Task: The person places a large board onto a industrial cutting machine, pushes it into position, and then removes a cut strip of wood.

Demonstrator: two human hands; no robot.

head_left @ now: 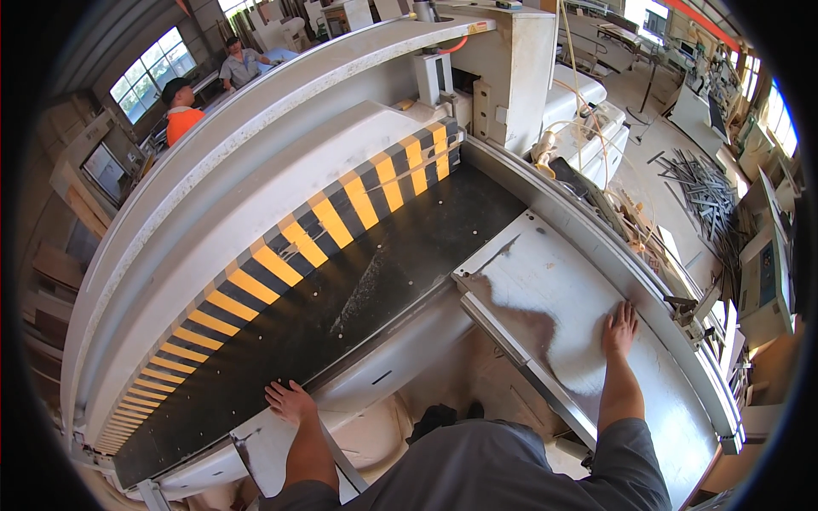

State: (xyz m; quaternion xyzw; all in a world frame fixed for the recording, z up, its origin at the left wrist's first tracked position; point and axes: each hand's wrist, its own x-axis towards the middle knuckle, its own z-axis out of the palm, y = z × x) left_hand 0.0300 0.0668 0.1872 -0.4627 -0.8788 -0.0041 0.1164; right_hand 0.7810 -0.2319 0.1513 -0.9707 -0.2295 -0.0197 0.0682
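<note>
My left hand (291, 402) rests with its fingers spread at the front edge of a long black machine bed (358, 281), by the top of a narrow metal side table (271, 443). Nothing is in it. To the right, my right hand (620, 330) lies flat on a wide metal side table (588, 281) with worn, brownish patches, near its raised right-hand rail (630, 281). That hand is empty too. Along the far side of the black bed runs a guard strip (328, 221) with yellow and black stripes. Pale dust marks and small dots show on the bed.
A large pale beam (256, 111) spans the machine behind the striped guard. Two people, one in orange (181, 123) and one in grey (243, 66), are beyond it. At right are a control cabinet (763, 277), a pile of dark strips (711, 204) and loose hoses (588, 119).
</note>
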